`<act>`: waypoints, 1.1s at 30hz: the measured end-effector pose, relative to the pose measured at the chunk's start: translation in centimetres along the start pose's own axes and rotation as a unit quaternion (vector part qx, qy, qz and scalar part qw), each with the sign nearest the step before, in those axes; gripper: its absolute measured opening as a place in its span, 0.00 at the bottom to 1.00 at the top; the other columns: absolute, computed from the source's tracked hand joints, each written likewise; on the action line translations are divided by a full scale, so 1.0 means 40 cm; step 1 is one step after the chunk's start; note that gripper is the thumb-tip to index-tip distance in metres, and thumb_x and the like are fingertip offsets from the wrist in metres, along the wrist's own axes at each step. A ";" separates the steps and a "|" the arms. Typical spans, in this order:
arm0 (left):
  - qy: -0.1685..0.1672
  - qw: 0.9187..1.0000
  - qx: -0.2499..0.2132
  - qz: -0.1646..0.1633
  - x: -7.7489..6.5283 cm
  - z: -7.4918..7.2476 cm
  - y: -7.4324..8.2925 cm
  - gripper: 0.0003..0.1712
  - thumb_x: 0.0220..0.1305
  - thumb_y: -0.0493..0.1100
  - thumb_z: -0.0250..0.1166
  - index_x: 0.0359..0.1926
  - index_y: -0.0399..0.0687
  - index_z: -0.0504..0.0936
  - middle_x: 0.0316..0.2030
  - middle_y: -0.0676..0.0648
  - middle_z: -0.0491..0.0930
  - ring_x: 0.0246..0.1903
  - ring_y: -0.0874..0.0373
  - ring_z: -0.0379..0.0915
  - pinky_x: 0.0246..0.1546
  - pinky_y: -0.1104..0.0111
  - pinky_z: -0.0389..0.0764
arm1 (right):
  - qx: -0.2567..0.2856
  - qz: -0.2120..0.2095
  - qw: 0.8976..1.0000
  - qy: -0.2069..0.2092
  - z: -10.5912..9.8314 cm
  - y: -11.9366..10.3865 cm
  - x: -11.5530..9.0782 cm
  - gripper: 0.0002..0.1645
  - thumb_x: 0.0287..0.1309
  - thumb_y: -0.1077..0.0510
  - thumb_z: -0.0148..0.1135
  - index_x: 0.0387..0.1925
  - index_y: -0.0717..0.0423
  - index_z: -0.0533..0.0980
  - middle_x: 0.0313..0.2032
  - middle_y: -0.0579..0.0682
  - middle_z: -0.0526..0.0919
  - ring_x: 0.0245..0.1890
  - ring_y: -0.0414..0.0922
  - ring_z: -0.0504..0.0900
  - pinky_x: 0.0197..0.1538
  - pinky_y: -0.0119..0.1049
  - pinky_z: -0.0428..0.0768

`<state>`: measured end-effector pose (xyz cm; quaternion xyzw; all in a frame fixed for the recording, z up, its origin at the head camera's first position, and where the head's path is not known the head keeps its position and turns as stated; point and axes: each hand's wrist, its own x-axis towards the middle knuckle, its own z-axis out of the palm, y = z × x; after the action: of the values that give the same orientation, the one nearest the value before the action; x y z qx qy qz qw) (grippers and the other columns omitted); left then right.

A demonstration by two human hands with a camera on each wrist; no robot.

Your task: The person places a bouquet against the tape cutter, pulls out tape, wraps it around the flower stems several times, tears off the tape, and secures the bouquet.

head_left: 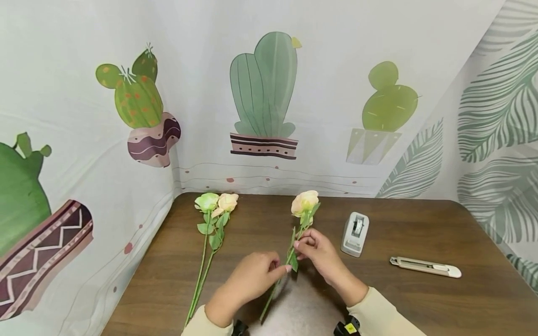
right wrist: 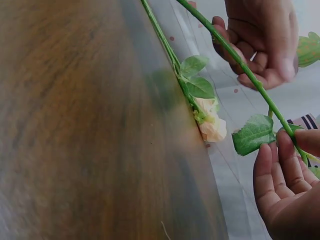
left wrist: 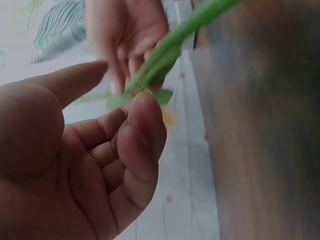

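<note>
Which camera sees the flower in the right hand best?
The head view: it shows most of the flower, bloom included. The left wrist view has blurry stem and leaves, with a bit of bloom past the fingers. The right wrist view shows stem and leaves closely, but no bloom.

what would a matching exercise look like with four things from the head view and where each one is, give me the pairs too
1. held flower
2. green flower
3. tape dispenser
4. utility knife

A. farthest right on the table
B. lying left of the left hand
C. stem pinched by the right hand
D. second from the right on the table

Pairs: 1-C; 2-B; 3-D; 4-A
</note>
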<state>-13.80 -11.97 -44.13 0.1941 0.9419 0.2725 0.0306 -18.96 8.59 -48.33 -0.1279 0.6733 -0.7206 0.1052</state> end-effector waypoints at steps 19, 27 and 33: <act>0.060 0.983 0.004 -0.172 -0.024 -0.151 -0.167 0.04 0.64 0.42 0.66 0.33 0.49 0.80 0.31 0.49 0.82 0.32 0.57 0.76 0.36 0.60 0.76 | 0.027 -0.017 0.999 0.006 -0.026 -0.015 0.006 0.18 0.66 0.69 0.57 0.51 0.79 0.66 0.33 0.46 0.81 0.34 0.40 0.85 0.46 0.41 0.86; 0.040 0.975 0.044 -0.213 -0.032 -0.162 -0.215 0.06 0.63 0.43 0.65 0.33 0.46 0.77 0.26 0.49 0.77 0.27 0.55 0.71 0.30 0.62 0.71 | 0.030 -0.023 0.999 0.006 -0.035 -0.019 0.006 0.17 0.67 0.69 0.56 0.52 0.78 0.65 0.33 0.45 0.80 0.34 0.40 0.85 0.48 0.42 0.86; 0.040 0.968 0.089 -0.231 -0.034 -0.158 -0.239 0.11 0.61 0.38 0.60 0.22 0.49 0.70 0.21 0.49 0.69 0.23 0.55 0.64 0.25 0.64 0.65 | 0.031 -0.025 0.999 0.008 -0.038 -0.022 0.006 0.18 0.67 0.69 0.56 0.52 0.79 0.65 0.33 0.44 0.80 0.34 0.39 0.85 0.47 0.38 0.86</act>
<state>-16.92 -23.06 -43.85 -0.0378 0.9822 0.1803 0.0378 -19.66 10.01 -47.52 -0.1353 0.6479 -0.7447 0.0855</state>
